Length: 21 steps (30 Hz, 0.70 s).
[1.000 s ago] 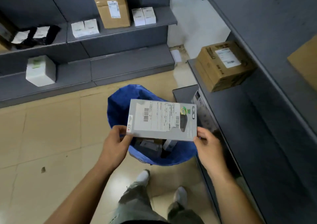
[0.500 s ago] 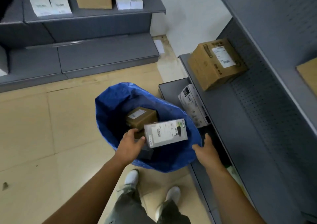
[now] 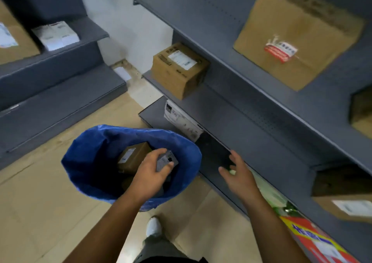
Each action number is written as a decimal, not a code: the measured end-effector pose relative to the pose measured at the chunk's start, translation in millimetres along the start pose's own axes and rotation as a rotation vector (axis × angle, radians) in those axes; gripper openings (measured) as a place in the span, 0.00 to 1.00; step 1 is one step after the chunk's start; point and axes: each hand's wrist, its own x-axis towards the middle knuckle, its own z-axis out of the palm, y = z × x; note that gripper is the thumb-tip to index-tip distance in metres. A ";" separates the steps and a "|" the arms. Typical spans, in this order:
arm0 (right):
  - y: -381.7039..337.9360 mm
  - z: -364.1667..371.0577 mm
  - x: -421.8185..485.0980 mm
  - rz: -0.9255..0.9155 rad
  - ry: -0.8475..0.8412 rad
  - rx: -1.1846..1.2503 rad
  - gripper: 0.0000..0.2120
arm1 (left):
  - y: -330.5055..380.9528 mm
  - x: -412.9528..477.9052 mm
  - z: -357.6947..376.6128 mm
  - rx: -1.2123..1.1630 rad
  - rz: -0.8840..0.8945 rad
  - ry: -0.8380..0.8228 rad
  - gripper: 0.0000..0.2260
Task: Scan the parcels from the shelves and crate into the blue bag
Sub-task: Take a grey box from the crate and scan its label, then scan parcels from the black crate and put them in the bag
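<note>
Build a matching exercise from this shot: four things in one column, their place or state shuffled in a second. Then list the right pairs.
Column 1
1. left hand
2. right hand
3. blue bag
4. carton with red sticker

Column 2
A. stands on the tan floor
B. sits on the upper right shelf
C. holds a grey parcel inside the bag
D. fingers spread, holding nothing

Pairs: 1-C, 2-D, 3-A, 4-B

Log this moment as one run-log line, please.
left hand: holds grey parcel inside blue bag | right hand: open, empty, by lower shelf | brown box: in bag
</note>
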 end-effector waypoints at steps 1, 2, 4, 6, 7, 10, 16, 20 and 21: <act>8.7 -14.6 -11.1 -0.003 0.038 0.019 0.35 | 16.2 -3.6 12.7 0.004 0.046 -0.037 0.22; 19.2 -29.1 -23.0 -0.007 0.076 0.031 0.35 | 32.5 -8.3 26.8 0.008 0.084 -0.078 0.24; 45.6 -57.4 -50.5 -0.007 0.158 0.049 0.35 | 65.3 -20.6 59.0 0.021 0.160 -0.166 0.26; 75.1 -85.7 -82.4 -0.005 0.237 0.072 0.34 | 96.9 -36.5 96.6 0.023 0.254 -0.265 0.27; 90.8 -99.7 -99.1 0.002 0.273 0.089 0.34 | 112.8 -47.0 116.9 0.024 0.304 -0.323 0.29; 141.5 -138.6 -148.6 0.029 0.398 0.176 0.33 | 151.1 -82.9 181.9 0.011 0.418 -0.468 0.38; 230.2 -212.9 -255.8 0.006 0.694 0.350 0.27 | 205.2 -183.5 305.1 -0.009 0.546 -0.701 0.38; 297.8 -255.3 -333.1 0.019 0.880 0.419 0.25 | 228.0 -252.9 383.2 0.021 0.635 -0.828 0.28; 315.0 -262.8 -352.1 0.031 0.909 0.435 0.25 | 232.9 -269.5 402.3 0.038 0.652 -0.859 0.25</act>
